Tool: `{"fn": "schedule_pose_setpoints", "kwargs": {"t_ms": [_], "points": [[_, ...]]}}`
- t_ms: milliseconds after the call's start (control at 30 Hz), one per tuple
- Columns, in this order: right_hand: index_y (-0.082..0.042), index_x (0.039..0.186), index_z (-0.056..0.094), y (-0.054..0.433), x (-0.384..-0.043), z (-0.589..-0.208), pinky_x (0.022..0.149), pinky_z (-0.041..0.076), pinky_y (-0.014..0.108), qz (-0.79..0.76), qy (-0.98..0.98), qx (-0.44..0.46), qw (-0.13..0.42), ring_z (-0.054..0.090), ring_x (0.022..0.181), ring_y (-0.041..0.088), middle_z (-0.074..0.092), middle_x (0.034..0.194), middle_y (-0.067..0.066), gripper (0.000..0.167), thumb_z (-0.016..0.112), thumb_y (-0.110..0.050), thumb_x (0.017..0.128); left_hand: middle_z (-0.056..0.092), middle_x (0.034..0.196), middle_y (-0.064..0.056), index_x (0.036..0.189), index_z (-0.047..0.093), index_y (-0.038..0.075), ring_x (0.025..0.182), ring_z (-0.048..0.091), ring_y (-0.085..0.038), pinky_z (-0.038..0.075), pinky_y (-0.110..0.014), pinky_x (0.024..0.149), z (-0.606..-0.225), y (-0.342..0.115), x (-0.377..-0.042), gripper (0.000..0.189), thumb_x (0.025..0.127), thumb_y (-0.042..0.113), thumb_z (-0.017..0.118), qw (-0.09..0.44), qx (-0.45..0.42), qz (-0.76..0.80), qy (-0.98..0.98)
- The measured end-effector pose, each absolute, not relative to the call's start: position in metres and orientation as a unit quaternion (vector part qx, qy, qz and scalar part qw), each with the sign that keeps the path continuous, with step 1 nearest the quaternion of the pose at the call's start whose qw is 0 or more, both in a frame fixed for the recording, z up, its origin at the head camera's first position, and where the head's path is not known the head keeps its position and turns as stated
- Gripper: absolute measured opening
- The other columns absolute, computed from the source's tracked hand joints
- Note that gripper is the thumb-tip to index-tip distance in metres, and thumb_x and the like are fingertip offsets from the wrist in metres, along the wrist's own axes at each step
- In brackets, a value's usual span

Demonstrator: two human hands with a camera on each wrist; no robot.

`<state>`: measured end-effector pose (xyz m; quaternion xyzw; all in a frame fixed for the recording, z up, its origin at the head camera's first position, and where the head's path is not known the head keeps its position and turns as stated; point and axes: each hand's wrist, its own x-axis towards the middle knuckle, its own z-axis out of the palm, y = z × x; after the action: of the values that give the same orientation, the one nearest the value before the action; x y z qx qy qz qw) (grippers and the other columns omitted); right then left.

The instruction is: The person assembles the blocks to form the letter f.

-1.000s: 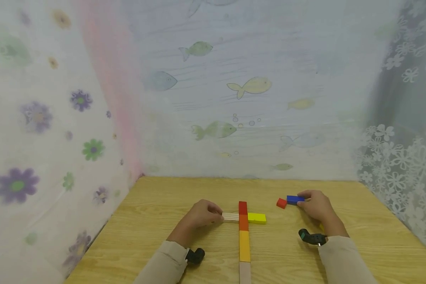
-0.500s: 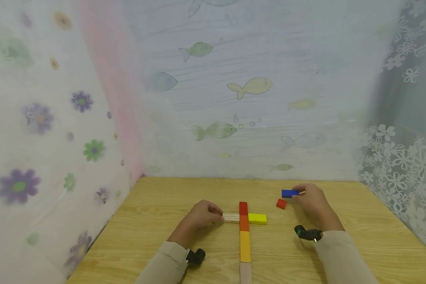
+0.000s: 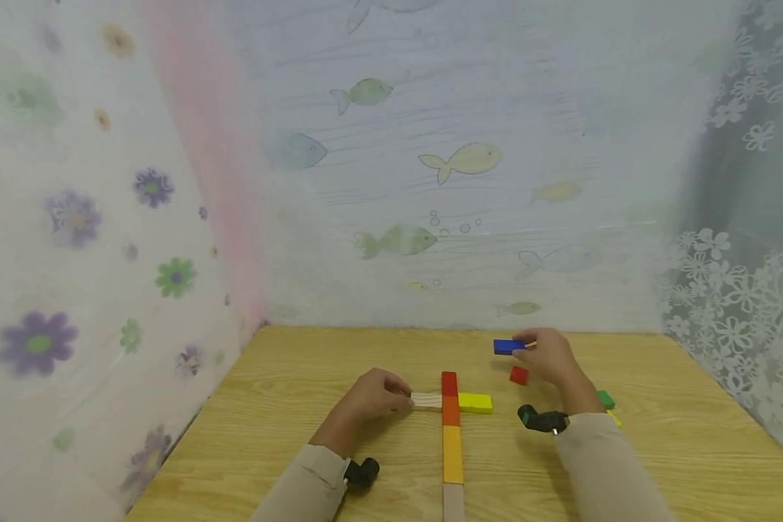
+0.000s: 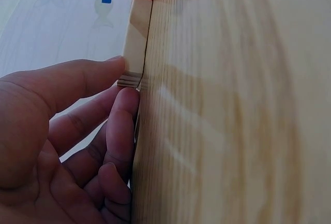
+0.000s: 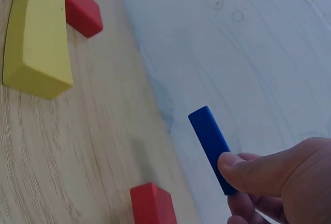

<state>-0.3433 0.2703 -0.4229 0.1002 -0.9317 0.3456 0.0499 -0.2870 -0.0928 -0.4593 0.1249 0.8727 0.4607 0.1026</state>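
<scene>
My right hand (image 3: 548,357) pinches a blue wooden block (image 3: 507,347) by its right end; in the right wrist view this blue block (image 5: 211,144) is raised above the table. My left hand (image 3: 380,395) holds the near end of a plain wooden block (image 3: 427,400), thumb tip on it in the left wrist view (image 4: 135,38). That block lies against the left side of an orange-red block (image 3: 451,411). A yellow block (image 3: 475,403) lies on the other side, and a red block (image 3: 449,383) at the top. An amber block (image 3: 453,454) and a pale wooden block (image 3: 453,500) continue the column downward.
A small red block (image 3: 518,375) lies on the table (image 3: 287,435) below my right hand. A green block (image 3: 605,399) and a yellow piece (image 3: 614,417) show beside the right forearm. Printed curtains hang behind and at both sides.
My right hand has carried the blue block left and toward the back of the table, past the small red block. The green block has come into view. My left hand stays put.
</scene>
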Motion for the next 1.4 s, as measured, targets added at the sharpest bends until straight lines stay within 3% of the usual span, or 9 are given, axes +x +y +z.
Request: {"fn": "schedule_pose_setpoints", "kwargs": {"t_ms": [233,967,1400], "points": [[0.003,0.133,0.067,0.254,-0.353,-0.421,0.086,0.062,0.045,0.354,-0.928,0.105,0.045,0.068,0.112,0.041,0.065,0.133,0.026,0.037,0.068,-0.012,0.099,0.072,0.11,-0.002,0.114,0.079,0.012,0.097,0.066,-0.02,0.058,-0.043,0.085,-0.456,-0.093,-0.285,0.025,0.092,0.024,0.079,0.094,0.129,0.451,0.878],[-0.001,0.126,0.072,0.217,-0.362,-0.432,0.089,0.061,0.045,0.354,-0.919,0.174,0.02,0.07,0.109,0.035,0.069,0.13,0.02,0.029,0.07,-0.006,0.098,0.073,0.107,-0.003,0.11,0.079,0.011,0.091,0.067,-0.018,0.058,-0.041,0.081,-0.458,-0.093,-0.286,0.022,0.091,0.022,0.08,0.098,0.125,0.455,0.876],[-0.006,0.121,0.076,0.198,-0.363,-0.445,0.091,0.06,0.045,0.352,-0.923,0.159,0.007,0.068,0.105,0.03,0.068,0.121,0.014,0.026,0.073,-0.007,0.096,0.073,0.108,-0.004,0.111,0.079,0.01,0.092,0.068,-0.019,0.059,-0.041,0.081,-0.456,-0.091,-0.284,0.024,0.091,0.022,0.08,0.096,0.123,0.457,0.876]]}}
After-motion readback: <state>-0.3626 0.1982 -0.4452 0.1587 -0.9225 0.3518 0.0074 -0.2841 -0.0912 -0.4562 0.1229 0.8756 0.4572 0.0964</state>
